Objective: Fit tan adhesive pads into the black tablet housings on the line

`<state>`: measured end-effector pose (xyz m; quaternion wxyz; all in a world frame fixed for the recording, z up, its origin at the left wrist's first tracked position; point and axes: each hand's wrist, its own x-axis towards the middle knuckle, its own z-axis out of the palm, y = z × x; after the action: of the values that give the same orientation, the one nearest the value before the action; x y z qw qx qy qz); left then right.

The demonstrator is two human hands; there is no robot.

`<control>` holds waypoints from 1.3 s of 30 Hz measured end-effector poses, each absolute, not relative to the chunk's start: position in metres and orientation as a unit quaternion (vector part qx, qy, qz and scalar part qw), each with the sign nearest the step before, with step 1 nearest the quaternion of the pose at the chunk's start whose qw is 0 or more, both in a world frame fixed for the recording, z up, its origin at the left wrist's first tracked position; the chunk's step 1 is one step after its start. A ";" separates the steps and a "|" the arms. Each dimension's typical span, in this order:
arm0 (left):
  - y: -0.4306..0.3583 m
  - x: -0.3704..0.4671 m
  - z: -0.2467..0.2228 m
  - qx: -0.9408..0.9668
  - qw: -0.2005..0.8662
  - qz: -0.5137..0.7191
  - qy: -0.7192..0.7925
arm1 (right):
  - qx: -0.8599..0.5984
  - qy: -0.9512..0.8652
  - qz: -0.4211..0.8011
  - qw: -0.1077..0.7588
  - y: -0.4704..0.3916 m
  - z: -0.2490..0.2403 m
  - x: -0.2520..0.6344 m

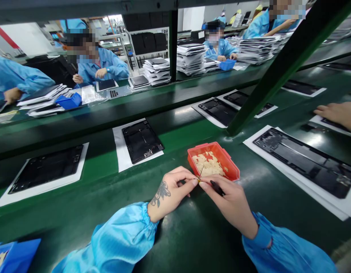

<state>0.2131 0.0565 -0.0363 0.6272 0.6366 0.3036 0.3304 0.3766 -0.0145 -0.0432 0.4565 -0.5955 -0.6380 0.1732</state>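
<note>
Several panels: dark panels (142, 140) lie on white sheets along the green bench (78, 212), one after another; none shows a pale piece on it that I can make out, so fitting looks barely begun for those in reach.
Nearest panel right: a long black panel (306, 163) on its white sheet sits just right of the tray, untouched by either of the wearer's hands.
Far bench: other people in blue coats sit across a raised rail with stacks of sheets (189, 57) and blue bins (68, 101); a co-worker's hand (339, 113) rests at the right edge.
Tray: red tray (230, 167) on the bench just beyond the hands, holding a heap of small pale pieces (208, 165); plenty left.
Left hand: left hand (172, 189), tattooed on the back, fingers curled nearly closed, thumb and forefinger pinched on a tiny yellowish piece (198, 181).
Right hand: right hand (230, 203) closed about a thin dark tool (217, 187), its fine tip meeting the same piece at the tray's near edge.
Piece: held between both hands, above the bench, touching the tool tip.
Stage, as judged: one piece being picked or peeled; placing not yet done.
</note>
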 end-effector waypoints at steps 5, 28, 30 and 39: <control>0.055 0.210 -0.037 0.676 0.588 0.318 0.309 | -0.602 -0.632 0.221 0.436 -0.013 -0.039 0.378; 0.023 0.114 -0.054 0.398 0.717 0.343 0.459 | -0.661 -0.666 -0.111 0.326 0.005 -0.065 0.411; 0.018 0.091 -0.058 0.385 0.704 0.351 0.482 | -0.646 -0.676 -0.117 0.334 0.006 -0.066 0.411; -0.023 0.006 -0.079 0.287 0.669 0.427 0.536 | -0.557 -0.731 -0.125 0.374 -0.008 -0.044 0.362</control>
<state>0.0061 -0.0227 -0.0790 0.6693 0.2869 0.5358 0.4273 0.3618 -0.0085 -0.0438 0.3736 -0.5571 -0.7311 -0.1249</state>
